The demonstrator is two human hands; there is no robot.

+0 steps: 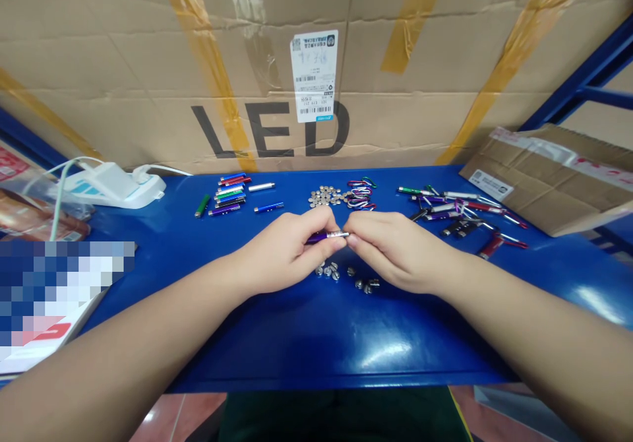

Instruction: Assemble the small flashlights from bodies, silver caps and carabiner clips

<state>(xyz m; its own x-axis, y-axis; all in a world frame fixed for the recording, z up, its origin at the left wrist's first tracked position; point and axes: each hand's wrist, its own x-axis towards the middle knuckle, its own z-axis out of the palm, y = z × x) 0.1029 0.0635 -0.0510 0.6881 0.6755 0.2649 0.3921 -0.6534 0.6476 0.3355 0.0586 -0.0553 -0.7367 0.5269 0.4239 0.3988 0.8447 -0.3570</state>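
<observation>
A slim purple penlight (316, 237) with a silvery end lies across the fingers of my left hand (281, 251), pinched between thumb and forefinger. At the silvery end, the closed fingertips of my right hand (400, 251) meet it; whatever small part they hold is hidden. Just below the hands are several small silver metal caps (330, 270). Beyond them sits a heap of button cells (324, 196), with coloured carabiner clips (361, 194) beside it.
Coloured penlight tubes (230, 194) lie at the left; more penlights with clips (455, 208) are piled right. A white power strip (113, 188) stands far left, a small carton (554, 175) far right. A large cardboard box (395, 112) walls off the blue table's (336, 349) back.
</observation>
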